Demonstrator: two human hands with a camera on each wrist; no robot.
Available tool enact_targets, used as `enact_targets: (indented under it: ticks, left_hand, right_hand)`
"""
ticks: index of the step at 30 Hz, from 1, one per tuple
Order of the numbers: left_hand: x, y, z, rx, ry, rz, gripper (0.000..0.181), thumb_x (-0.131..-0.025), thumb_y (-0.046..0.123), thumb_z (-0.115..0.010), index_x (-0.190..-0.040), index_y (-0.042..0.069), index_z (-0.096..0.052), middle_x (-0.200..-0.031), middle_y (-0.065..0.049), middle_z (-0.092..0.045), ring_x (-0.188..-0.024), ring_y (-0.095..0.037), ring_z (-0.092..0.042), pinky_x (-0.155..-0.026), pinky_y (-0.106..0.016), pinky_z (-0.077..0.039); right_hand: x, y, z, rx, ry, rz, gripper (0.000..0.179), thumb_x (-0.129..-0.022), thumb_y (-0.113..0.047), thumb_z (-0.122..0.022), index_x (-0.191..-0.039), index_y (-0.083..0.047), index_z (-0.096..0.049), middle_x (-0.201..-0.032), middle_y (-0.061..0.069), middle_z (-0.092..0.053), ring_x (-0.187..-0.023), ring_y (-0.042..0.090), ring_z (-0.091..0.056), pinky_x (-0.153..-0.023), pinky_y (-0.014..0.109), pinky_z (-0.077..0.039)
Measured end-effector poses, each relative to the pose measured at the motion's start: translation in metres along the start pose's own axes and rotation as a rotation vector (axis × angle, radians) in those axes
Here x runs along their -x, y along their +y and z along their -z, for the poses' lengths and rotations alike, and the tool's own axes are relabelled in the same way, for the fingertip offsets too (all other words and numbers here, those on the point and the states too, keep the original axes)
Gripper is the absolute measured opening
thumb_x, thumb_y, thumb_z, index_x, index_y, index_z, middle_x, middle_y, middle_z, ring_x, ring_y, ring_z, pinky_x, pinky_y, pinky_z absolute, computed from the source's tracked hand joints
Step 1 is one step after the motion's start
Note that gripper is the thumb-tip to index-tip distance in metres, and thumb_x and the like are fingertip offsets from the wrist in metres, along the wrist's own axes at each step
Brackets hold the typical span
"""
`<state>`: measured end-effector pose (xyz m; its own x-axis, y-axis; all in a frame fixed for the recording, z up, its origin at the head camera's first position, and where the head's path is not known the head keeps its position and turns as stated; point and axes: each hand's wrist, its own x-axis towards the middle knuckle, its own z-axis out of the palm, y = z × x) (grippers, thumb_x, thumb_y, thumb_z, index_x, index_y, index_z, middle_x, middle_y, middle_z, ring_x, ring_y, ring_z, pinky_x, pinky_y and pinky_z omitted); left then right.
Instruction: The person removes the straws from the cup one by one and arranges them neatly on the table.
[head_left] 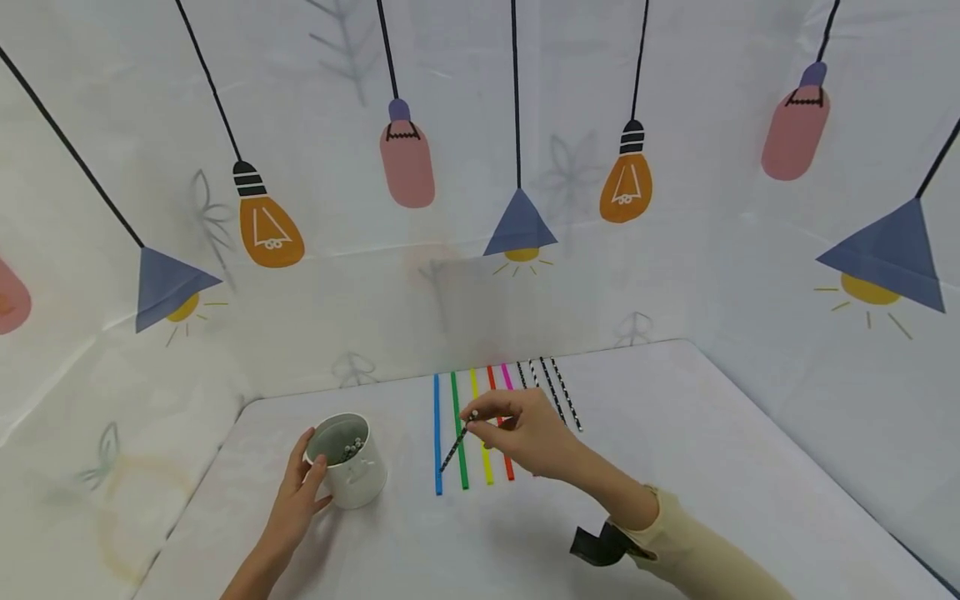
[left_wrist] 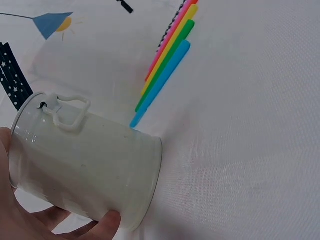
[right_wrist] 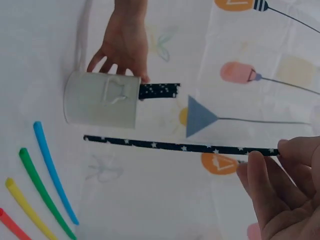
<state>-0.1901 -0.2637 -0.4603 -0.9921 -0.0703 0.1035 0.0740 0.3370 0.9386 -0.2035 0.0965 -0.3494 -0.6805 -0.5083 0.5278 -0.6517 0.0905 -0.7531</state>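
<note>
At the left edge of the worktop (head_left: 675, 467), the left hand (head_left: 295, 500) has thumb and fingers wrapped round the one white cup (head_left: 360, 483). Starry dark straws (right_wrist: 160, 91) stand bunched inside, too tight to count. The right hand (head_left: 532, 433) pinches a single starry straw (right_wrist: 182, 148) by its upper end, low end slanting over the row's left part; whether it touches cannot be told. The step in hand looks like moving this straw between cup and row; the next move seems to call for a steady pinch and a chosen landing spot.

Nine straws lie side by side, reaching from near the far edge: one blue (head_left: 437, 433), one green (head_left: 456, 408), one yellow (head_left: 487, 467), one red (head_left: 509, 467), one pink (head_left: 507, 377), then four dark patterned ones (head_left: 573, 408).
</note>
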Motion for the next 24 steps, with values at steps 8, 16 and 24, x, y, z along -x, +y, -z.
enact_targets:
  ticks: [8,16,24]
  left_hand:
    - [0.000,0.000,0.002,0.006,-0.004,0.001,0.063,-0.106,0.039,-0.033,-0.157,0.025,0.002,-0.151,-0.031,-0.014,-0.134,-0.048,-0.026,-0.092,-0.062,-0.044]
    - [0.000,0.000,0.002,-0.008,-0.002,0.012,0.064,-0.106,0.040,-0.033,-0.157,0.025,0.002,-0.151,-0.030,-0.014,-0.134,-0.048,-0.027,-0.092,-0.062,-0.044]
    - [0.000,-0.001,0.002,-0.004,-0.009,0.013,0.064,-0.106,0.040,-0.033,-0.157,0.026,0.003,-0.153,-0.029,-0.012,-0.136,-0.048,-0.024,-0.093,-0.063,-0.042]
  right_hand:
    - [0.012,0.018,0.026,-0.065,0.126,0.004,0.018,-0.095,-0.002,-0.061,-0.113,-0.001,-0.064,-0.095,0.014,-0.068,-0.077,0.024,-0.068,-0.062,0.037,-0.059]
    - [0.020,0.032,0.052,-0.033,0.304,-0.090,0.036,-0.096,0.005,-0.056,-0.131,0.002,-0.054,-0.095,0.021,-0.063,-0.068,0.033,-0.068,-0.052,0.039,-0.057]
    - [0.028,0.046,0.071,-0.046,0.461,-0.127,0.024,-0.092,0.002,-0.063,-0.115,0.007,-0.060,-0.091,0.015,-0.066,-0.057,0.035,-0.065,-0.046,0.036,-0.054]
